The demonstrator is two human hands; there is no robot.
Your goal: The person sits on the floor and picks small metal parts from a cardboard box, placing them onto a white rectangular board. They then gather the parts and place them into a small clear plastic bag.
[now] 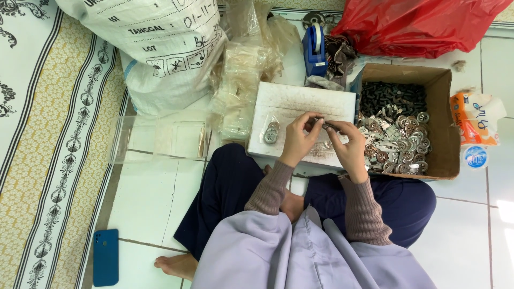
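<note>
My left hand (301,136) and my right hand (348,144) meet over a white board (300,101) that rests on the floor in front of my crossed legs. Both pinch a small dark metal part (324,124) between their fingertips. A small clear bag with round metal discs (271,132) lies on the board just left of my left hand. To the right, a cardboard box (447,123) holds several round metal discs and dark small parts (396,134).
A large white sack (160,48) and a heap of clear plastic bags (241,80) sit at the back left. A blue tape dispenser (315,48) and a red plastic bag (417,24) lie behind. A clear plastic tray (160,139), a blue phone (105,257) and an orange-white pack (476,123) are nearby.
</note>
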